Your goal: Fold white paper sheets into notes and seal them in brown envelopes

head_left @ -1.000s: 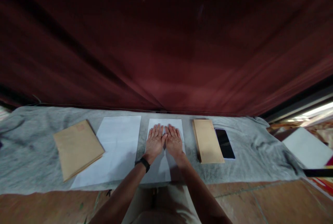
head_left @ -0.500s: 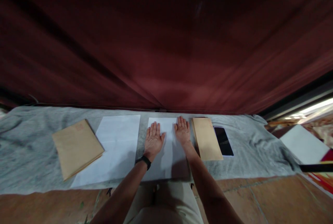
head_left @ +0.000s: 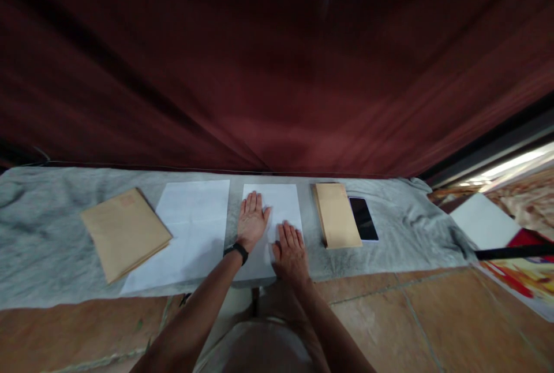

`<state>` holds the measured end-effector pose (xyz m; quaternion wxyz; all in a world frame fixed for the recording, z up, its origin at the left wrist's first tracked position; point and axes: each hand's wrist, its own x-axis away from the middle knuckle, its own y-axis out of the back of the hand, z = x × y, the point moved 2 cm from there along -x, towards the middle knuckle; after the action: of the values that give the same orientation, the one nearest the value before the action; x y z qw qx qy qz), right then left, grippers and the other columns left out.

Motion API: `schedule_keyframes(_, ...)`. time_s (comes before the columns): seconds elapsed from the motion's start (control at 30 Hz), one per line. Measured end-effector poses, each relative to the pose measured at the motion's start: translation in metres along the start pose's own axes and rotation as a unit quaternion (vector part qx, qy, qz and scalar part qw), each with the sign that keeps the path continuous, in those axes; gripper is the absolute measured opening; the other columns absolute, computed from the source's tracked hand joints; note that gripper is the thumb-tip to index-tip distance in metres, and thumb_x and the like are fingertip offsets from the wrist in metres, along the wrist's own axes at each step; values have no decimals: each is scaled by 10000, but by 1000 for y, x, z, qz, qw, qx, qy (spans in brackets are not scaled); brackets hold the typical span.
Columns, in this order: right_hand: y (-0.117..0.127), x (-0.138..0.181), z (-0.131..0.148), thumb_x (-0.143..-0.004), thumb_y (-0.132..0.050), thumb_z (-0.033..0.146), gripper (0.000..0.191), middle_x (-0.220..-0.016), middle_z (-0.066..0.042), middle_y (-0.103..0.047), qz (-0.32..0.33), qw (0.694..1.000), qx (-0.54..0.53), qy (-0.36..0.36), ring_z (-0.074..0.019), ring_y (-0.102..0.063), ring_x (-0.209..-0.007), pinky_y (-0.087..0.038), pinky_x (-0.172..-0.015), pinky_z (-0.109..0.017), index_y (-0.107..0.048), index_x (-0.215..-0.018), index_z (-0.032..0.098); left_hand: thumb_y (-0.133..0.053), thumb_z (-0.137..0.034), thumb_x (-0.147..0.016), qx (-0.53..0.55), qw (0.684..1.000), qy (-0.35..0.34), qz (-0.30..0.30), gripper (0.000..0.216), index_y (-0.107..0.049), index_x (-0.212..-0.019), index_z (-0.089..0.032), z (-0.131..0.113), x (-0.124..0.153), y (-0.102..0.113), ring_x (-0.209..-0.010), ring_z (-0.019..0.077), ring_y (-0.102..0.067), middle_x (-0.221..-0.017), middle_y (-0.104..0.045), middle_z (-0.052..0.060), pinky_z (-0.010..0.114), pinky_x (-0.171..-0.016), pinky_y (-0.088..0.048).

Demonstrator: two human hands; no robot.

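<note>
A folded white sheet point(head_left: 283, 202) lies on the grey cloth point(head_left: 43, 228) straight ahead of me. My left hand point(head_left: 251, 220) rests flat on the sheet's left half, fingers stretched out, a black band on its wrist. My right hand point(head_left: 289, 252) lies flat on the sheet's near right part, fingers spread. Neither hand holds anything. A larger white sheet point(head_left: 188, 231) sits just left of it.
A stack of brown envelopes point(head_left: 123, 231) lies at the left, a narrower brown stack point(head_left: 335, 214) at the right with a dark phone point(head_left: 362, 218) beside it. A dark red curtain point(head_left: 277, 73) hangs behind. Tiled floor point(head_left: 433, 315) runs along the near side.
My right hand slid from the sheet's far right corner back toward me to its near right part. The left hand stayed flat on the left half. The view tilted slightly.
</note>
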<state>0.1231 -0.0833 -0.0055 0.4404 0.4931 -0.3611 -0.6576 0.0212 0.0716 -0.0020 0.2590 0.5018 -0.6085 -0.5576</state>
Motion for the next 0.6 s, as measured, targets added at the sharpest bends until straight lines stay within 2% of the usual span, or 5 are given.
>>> schedule_keyframes(0.1, 8, 4, -17, -1040, -437, 321, 550, -1586, -162, -457, 10, 1000, 21, -7, -271, -417, -1473, -290, -1222, -452, -425, -1552, 121, -296, -376, -1050, 18, 1000, -11, -4, 596, -423, -1531, -49, 4, 6, 8, -1538, 286, -315, -1608, -414, 193, 475, -1261, -261)
schedule_keyframes(0.17, 10, 6, -23, -1045, -428, 337, 558, -1590, -166, -449, 6, 1000, 28, -7, -276, -412, -1475, -281, -1226, -457, -414, -1559, 118, -300, -351, -1050, 29, 999, -31, -5, 579, -419, -1534, -57, 4, 23, 15, -1541, 281, -310, -1616, -404, 185, 477, -1261, -267)
schedule_keyframes(0.4, 3, 10, -26, -1044, -436, 315, 565, -1603, -155, -431, 5, 999, 35, -7, -274, -378, -1498, -266, -1229, -457, -388, -1577, 134, -426, -322, -1024, 28, 987, -154, 40, 533, -443, -1544, -207, -33, 126, 28, -1546, 277, -298, -1640, -389, 98, 539, -1259, -269)
schedule_keyframes(0.5, 3, 11, -27, -1056, -412, 340, 563, -1616, -147, -412, 9, 999, 39, -2, -270, -376, -1499, -263, -1228, -458, -376, -1582, 143, -445, -359, -1027, 8, 989, -138, 47, 520, -472, -1527, -219, -31, 141, 33, -1537, 279, -320, -1634, -399, 99, 525, -1251, -286)
schedule_keyframes(0.6, 4, 11, -27, -1060, -409, 358, 564, -1614, -158, -412, 7, 999, 44, 4, -277, -370, -1501, -263, -1227, -460, -389, -1574, 127, -419, -382, -1035, 1, 992, -119, 41, 523, -470, -1529, -219, -9, 140, 41, -1532, 271, -332, -1637, -395, 92, 502, -1250, -295)
